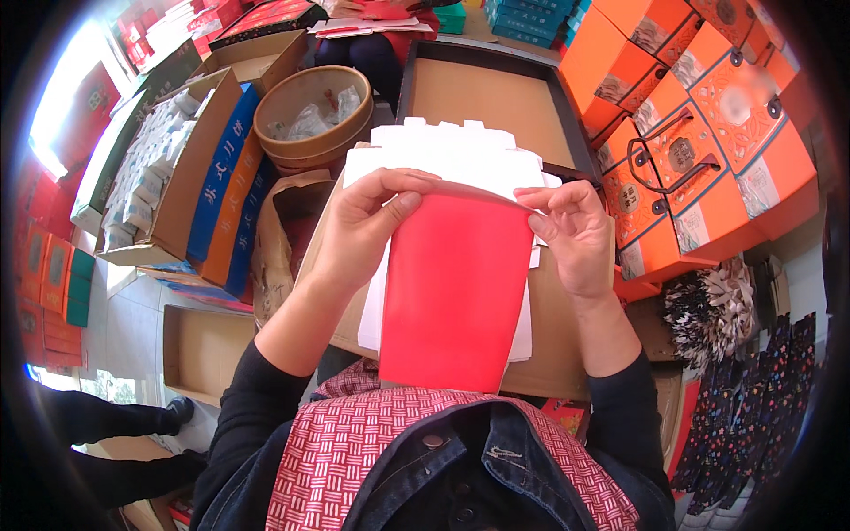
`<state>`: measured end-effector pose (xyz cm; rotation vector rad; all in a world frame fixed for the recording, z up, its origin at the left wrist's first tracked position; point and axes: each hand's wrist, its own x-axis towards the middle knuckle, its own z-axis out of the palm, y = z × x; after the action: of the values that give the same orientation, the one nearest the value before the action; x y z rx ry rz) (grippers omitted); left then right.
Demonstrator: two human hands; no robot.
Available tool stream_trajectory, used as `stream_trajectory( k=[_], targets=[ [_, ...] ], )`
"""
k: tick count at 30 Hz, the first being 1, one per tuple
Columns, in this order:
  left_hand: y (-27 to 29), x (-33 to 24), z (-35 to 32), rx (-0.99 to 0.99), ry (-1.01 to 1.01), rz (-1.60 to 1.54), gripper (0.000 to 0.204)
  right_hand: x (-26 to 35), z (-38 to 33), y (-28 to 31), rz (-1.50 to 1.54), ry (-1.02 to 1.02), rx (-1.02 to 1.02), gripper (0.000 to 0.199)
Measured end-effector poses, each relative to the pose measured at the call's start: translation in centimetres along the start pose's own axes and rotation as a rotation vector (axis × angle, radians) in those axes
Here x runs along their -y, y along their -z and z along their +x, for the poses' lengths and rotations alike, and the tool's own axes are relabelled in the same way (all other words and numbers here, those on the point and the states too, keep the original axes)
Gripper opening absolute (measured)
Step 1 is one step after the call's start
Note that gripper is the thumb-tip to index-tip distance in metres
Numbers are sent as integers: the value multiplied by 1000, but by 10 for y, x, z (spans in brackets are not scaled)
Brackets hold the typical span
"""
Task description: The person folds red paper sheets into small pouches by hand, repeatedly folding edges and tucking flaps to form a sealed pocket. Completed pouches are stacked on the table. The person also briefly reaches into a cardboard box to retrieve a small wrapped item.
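Observation:
A red flat piece point(456, 296), card or a folded box, hangs tilted in front of me, its top edge curved. My left hand point(365, 221) pinches its upper left corner between thumb and fingers. At the upper right corner my right hand point(577, 232) does the same, with its fingers curled. Behind and under the red piece lie flat white box blanks point(469, 159) with tabbed edges. They rest on a brown cardboard surface point(553, 319). Whether the red piece is a single sheet or folded double, I cannot tell.
A round wooden tub point(274, 146) with clear plastic bags stands at the far left, beside a carton of small white packets point(150, 181). Orange gift boxes point(686, 168) are stacked at the right. Behind is a dark-rimmed tray point(482, 88); another person point(372, 57) sits there.

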<state>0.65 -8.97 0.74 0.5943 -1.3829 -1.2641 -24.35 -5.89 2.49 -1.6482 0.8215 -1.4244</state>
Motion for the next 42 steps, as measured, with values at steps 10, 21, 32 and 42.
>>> stream_trajectory(
  k=[10,21,32,42],
  targets=[
    [-12,-6,-2,90,-72,-57,27,38,78,-12,-80,-536,592,20],
    [-10,-7,0,100,-100,-44,39,44,82,-27,-313,-480,579,24],
    [-7,-4,0,100,-60,12,12,37,82,-21,-469,-260,704,24],
    [-6,-1,3,91,-87,100,11,36,56,26,-104,-572,478,27]
  ],
)
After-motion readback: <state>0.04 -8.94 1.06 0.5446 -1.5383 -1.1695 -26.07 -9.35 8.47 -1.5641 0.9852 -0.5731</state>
